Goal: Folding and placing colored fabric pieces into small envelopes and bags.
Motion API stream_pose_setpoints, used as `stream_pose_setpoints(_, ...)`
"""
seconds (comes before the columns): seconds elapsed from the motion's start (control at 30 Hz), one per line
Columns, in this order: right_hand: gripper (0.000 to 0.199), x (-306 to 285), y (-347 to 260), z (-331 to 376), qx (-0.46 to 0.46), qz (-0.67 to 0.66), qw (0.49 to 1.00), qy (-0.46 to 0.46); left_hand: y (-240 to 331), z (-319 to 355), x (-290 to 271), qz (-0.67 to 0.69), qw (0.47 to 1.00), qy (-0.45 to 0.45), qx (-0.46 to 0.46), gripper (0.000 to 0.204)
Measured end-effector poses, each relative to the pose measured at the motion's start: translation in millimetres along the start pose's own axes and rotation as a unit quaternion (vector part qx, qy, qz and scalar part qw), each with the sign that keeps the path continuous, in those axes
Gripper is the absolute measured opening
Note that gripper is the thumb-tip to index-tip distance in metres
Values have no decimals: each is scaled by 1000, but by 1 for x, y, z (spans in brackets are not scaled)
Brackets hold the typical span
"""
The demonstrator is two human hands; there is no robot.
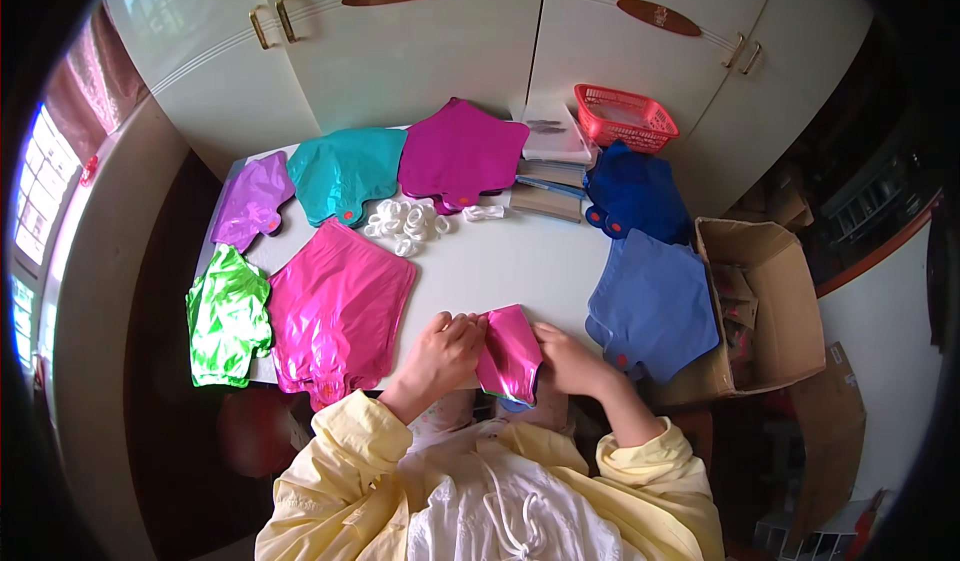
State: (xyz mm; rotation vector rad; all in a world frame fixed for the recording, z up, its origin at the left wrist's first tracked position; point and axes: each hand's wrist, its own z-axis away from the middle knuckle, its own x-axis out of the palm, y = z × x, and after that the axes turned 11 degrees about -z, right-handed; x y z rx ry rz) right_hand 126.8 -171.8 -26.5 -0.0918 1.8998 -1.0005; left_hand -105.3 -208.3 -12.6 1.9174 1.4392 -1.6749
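Note:
At the front edge of the white table I hold a folded bundle of shiny pink foil balloons (508,349), with a blue-green edge showing at its bottom. My left hand (447,351) is closed, its fingers pinched at the bundle's upper left edge. On the other side my right hand (570,361) grips the right edge, fingers partly hidden behind the foil. Left of my left hand lies a larger flat stack of pink foil balloons (340,306). Several small white ribbon rolls (405,223) sit in a loose heap farther back on the table.
Around the table (490,266) lie foil stacks: green (228,316), lilac (250,199), teal (345,173), magenta (462,156), dark blue (640,193) and lighter blue (655,306). Grey-blue packs (550,176) and a red basket (625,118) stand at the back. An open cardboard box (770,311) adjoins the right side.

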Motion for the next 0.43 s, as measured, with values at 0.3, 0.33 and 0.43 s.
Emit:
stream_pose_setpoints(0.3, 39, -17, 21, -38, -120, 106, 986, 38, 12, -1, 0, -47, 998, -41, 0, 43)
stream_pose_setpoints(0.33, 43, -14, 29, -39, -142, 118, 983, 0, 12, 0, -1, -49, 998, -49, 1, 44)
stream_pose_setpoints(0.43, 48, -9, 42, -39, -141, 137, 980, -26, 15, 1, -3, -73, 996, -49, -11, 45)
